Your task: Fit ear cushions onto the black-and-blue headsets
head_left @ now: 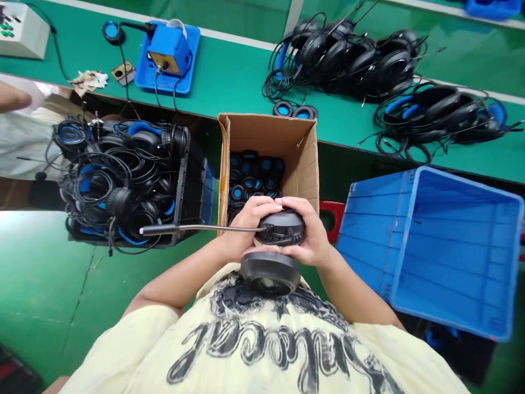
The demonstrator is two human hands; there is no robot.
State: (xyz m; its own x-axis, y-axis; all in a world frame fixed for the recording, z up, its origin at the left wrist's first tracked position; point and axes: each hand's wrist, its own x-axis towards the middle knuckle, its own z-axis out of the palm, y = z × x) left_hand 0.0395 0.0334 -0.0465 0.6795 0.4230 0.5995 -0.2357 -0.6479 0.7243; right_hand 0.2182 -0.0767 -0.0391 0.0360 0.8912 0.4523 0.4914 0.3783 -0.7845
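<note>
I hold a black headset [283, 227] close to my chest with both hands. My left hand [250, 216] grips the upper earcup from the left, fingers curled over its top. My right hand [309, 230] wraps the same earcup from the right. The headset's microphone boom [184, 229] sticks out to the left. Its second earcup [269, 272] hangs just below my hands, against my shirt. Right behind my hands stands an open cardboard box [305, 158] with several black and blue ear pads [254, 175] inside.
A black crate [192, 186] full of tangled black-blue headsets stands at left. An empty blue bin [443, 246] sits at right. On the green bench lie headset piles [356, 54], two loose ear pads [293, 109] and a blue soldering station on a tray [168, 54]. Another person's arm [14, 98] shows at far left.
</note>
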